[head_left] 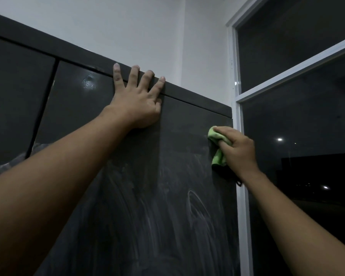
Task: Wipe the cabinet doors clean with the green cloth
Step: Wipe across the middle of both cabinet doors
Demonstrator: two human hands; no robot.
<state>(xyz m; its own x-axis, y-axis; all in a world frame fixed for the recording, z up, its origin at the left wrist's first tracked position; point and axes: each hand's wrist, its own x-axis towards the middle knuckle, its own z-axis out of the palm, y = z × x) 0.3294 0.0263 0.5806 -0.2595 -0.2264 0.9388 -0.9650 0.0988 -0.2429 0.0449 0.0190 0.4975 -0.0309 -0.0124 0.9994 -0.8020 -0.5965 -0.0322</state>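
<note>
A tall dark grey cabinet fills the left and middle of the view. Its right door (167, 176) carries pale wipe streaks over its lower part. My left hand (136, 100) presses flat against the top of this door, fingers spread, with the fingertips over the cabinet's top edge. My right hand (238, 149) grips the bunched green cloth (217, 144) and holds it against the door near its upper right corner. Part of the cloth is hidden under my fingers.
A second dark door (14, 100) stands at the left, with a narrow gap between the two. A white window frame (242, 176) runs down right beside the cabinet's right edge, with dark glass beyond. The white wall (127, 32) rises above the cabinet.
</note>
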